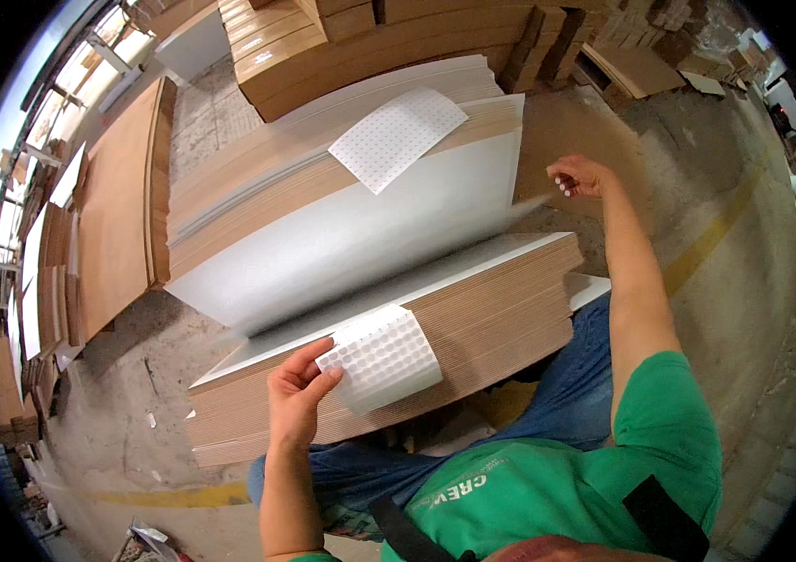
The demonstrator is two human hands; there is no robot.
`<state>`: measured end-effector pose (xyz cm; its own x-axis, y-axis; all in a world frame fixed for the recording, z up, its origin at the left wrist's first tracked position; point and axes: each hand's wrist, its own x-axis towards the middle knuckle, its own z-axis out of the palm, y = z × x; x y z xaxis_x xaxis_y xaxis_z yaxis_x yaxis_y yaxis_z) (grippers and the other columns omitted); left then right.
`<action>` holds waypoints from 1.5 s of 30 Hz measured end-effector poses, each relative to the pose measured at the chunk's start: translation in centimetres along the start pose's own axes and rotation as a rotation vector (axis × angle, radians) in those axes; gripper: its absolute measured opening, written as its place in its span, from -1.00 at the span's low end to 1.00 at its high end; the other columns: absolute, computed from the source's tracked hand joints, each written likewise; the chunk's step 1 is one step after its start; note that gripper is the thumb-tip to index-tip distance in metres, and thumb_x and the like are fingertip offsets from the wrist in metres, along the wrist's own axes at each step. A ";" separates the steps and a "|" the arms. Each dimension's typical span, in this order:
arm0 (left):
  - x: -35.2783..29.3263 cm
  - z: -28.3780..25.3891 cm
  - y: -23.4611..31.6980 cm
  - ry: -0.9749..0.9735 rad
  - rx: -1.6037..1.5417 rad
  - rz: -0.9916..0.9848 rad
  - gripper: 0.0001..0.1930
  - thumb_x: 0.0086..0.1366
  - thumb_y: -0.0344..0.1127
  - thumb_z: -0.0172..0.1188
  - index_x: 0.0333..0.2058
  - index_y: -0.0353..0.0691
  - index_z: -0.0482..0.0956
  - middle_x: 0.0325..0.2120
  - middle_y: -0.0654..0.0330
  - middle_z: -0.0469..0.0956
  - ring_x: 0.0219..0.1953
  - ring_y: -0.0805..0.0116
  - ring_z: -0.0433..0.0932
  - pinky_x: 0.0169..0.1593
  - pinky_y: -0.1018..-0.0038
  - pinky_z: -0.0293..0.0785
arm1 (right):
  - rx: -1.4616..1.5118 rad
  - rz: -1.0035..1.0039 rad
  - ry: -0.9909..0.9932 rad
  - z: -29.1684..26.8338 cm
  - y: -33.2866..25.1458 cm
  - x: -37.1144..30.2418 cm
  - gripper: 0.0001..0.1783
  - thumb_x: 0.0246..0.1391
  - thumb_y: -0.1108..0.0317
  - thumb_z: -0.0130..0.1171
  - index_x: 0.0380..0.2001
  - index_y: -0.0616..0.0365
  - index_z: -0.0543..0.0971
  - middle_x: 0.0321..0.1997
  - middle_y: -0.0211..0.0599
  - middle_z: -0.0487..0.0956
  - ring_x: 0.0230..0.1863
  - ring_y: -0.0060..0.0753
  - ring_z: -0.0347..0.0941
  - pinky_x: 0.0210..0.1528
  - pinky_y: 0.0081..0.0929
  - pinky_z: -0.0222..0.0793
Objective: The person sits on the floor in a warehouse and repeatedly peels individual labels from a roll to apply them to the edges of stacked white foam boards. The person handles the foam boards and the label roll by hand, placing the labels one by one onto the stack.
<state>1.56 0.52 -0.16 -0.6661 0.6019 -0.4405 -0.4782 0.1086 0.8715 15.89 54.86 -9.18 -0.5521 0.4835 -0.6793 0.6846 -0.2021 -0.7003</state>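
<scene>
Over stacked boards [501, 318] — left fingers [326, 383] pinch dotted sheet [384, 361].

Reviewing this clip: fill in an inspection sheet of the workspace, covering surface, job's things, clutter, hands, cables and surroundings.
Surface: near panel stack, layered brown edges, white top.
Job's things: dotted sheet in front of the near stack; second patterned sheet on the far panel stack; white panel between the stacks.
Clutter: small pale scrap on the floor.
Hands: left hand grips the dotted sheet; right hand is out to the right, small white dots at its fingertips.
Cables: nothing seen.
Surroundings: brown cartons beyond; brown boards at left.
</scene>
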 end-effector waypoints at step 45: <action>0.8 0.2 0.0 -0.001 0.010 -0.012 -0.65 -0.02 -0.59 0.18 -0.18 -0.37 0.46 -0.34 0.08 0.55 -0.31 0.44 0.52 -0.17 0.55 0.44 | 0.031 -0.521 0.717 6.4 0.8 9.9 -0.62 -0.14 0.09 0.24 -0.45 0.21 0.48 -0.47 -0.38 0.48 -0.46 -0.53 0.36 -0.44 -0.52 0.31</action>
<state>1.16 1.18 -0.43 -0.6598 0.6013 -0.4505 -0.4804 0.1234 0.8683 7.92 54.06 -17.82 -0.3525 0.9356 0.0214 0.4102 0.1750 -0.8950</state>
